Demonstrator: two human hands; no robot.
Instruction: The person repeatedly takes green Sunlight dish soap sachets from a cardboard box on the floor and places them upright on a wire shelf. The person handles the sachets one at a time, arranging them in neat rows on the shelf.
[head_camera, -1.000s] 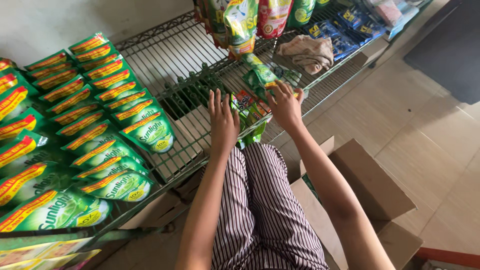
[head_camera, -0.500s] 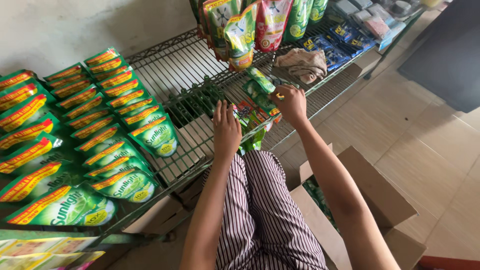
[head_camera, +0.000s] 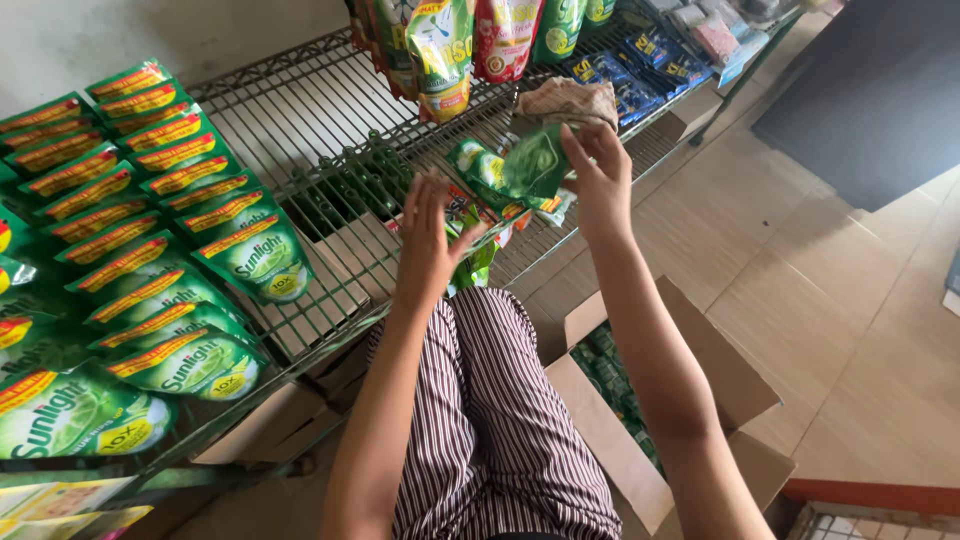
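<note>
Wire shelf (head_camera: 300, 110) before you carries rows of green pouches (head_camera: 150, 200), your right hand (head_camera: 600, 180) pinching a green sachet (head_camera: 535, 160) above it while your left hand (head_camera: 430, 240), fingers spread, rests on the sachet pile (head_camera: 480, 215).

A small green sachet (head_camera: 537, 160), glossy with a pale swirl printed on it, is pinched upright at its upper edge, raised above the wire shelf (head_camera: 300, 110). Just below it a loose heap of similar green and orange sachets (head_camera: 487, 195) lies on the wire shelf's front edge, some overhanging.
</note>
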